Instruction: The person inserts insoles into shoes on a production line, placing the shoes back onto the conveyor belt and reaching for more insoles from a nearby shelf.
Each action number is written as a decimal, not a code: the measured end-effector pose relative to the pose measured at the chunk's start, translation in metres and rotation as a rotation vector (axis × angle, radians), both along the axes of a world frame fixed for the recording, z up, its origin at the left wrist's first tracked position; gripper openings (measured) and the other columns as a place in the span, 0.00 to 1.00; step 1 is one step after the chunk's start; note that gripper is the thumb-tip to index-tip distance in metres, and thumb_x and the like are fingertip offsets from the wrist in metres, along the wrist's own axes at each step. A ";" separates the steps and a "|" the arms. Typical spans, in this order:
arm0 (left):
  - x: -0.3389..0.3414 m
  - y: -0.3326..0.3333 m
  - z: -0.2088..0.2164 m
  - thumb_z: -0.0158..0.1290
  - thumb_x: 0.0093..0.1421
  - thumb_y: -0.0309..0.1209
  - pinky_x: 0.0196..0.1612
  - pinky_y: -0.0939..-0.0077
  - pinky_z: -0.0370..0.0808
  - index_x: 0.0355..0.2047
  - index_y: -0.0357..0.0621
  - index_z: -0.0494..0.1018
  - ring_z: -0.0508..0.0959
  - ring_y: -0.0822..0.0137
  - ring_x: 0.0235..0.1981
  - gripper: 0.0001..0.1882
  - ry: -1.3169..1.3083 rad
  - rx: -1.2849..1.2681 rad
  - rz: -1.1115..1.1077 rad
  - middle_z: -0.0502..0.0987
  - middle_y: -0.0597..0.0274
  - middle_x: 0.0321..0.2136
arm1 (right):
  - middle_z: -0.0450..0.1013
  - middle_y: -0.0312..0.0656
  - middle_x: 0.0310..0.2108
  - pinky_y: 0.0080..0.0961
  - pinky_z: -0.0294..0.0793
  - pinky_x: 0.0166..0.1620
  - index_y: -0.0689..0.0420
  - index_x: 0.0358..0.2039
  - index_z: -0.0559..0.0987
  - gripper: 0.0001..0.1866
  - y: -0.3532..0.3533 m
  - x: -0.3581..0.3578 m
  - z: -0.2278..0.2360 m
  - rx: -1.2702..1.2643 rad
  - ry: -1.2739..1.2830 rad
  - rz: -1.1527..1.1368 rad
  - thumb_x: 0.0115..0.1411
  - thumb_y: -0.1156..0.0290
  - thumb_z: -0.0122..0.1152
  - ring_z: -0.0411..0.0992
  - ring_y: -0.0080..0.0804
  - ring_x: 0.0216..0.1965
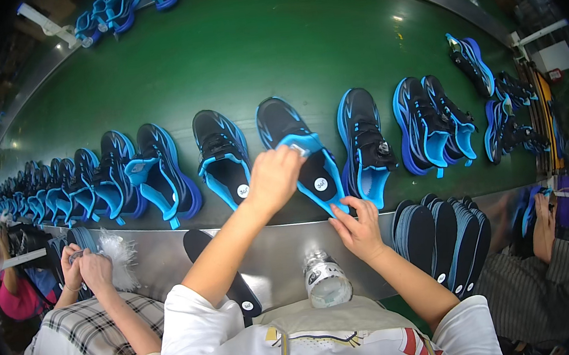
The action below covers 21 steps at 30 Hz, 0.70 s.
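Observation:
A black and blue sneaker (318,167) lies in front of me, toe pointing away, its blue lining spread wide. Inside it shows a dark insole with a round white sticker. My left hand (274,178) is closed on the sneaker's tongue, reaching in from the left. At the heel, the thumb and fingers of my right hand (359,228) grip the collar edge. Just left stands another sneaker (220,142), also with a stickered insole inside. To the right is a laced sneaker (363,134) with a pale inside.
Sneakers line the green belt (249,42) on both sides. On the metal ledge (274,248) lie a loose insole (245,296), a clear jar (328,284) and upright insole stacks (436,238). A co-worker's hands (89,267) are at left; another person's hand (544,223) is at right.

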<state>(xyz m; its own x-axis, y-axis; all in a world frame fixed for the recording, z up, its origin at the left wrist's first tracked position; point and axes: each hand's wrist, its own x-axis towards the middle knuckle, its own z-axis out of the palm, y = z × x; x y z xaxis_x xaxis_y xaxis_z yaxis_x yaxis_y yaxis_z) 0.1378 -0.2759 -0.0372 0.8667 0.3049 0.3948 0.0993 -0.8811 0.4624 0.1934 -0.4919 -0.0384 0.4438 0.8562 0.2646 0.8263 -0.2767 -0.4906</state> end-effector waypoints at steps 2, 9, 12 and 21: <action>-0.004 0.013 -0.001 0.51 0.51 0.31 0.24 0.72 0.65 0.27 0.40 0.68 0.69 0.60 0.21 0.07 -0.030 -0.294 0.074 0.69 0.59 0.21 | 0.64 0.42 0.42 0.35 0.58 0.47 0.54 0.41 0.73 0.19 0.006 -0.005 0.011 -0.022 -0.004 -0.014 0.45 0.69 0.61 0.62 0.39 0.42; -0.024 0.043 0.030 0.45 0.58 0.37 0.16 0.84 0.53 0.26 0.45 0.66 0.57 0.80 0.11 0.09 -0.412 -1.620 0.191 0.69 0.68 0.20 | 0.63 0.47 0.45 0.35 0.56 0.50 0.58 0.44 0.70 0.20 -0.064 0.011 0.053 0.018 0.050 -0.323 0.47 0.75 0.55 0.61 0.42 0.47; -0.034 0.039 0.040 0.43 0.56 0.35 0.16 0.84 0.55 0.27 0.44 0.67 0.58 0.77 0.09 0.09 -0.554 -1.814 0.210 0.72 0.54 0.42 | 0.64 0.50 0.42 0.34 0.63 0.46 0.59 0.44 0.69 0.20 -0.147 0.032 0.055 -0.121 -0.097 -0.629 0.48 0.73 0.56 0.63 0.47 0.44; 0.015 -0.023 0.065 0.48 0.56 0.32 0.15 0.83 0.51 0.16 0.50 0.57 0.55 0.79 0.11 0.15 -0.381 -1.311 0.250 0.60 0.73 0.13 | 0.61 0.56 0.48 0.35 0.63 0.48 0.56 0.55 0.58 0.35 -0.277 0.007 0.041 -0.619 0.107 -0.903 0.47 0.66 0.60 0.62 0.52 0.48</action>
<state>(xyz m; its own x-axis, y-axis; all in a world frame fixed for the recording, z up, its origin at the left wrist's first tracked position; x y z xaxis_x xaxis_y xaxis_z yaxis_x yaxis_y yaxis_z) 0.1525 -0.2986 0.0280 0.6394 0.7624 -0.0994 -0.1298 0.2345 0.9634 0.2008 -0.7693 0.0028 0.9685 0.1764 -0.1758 0.1576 -0.9807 -0.1158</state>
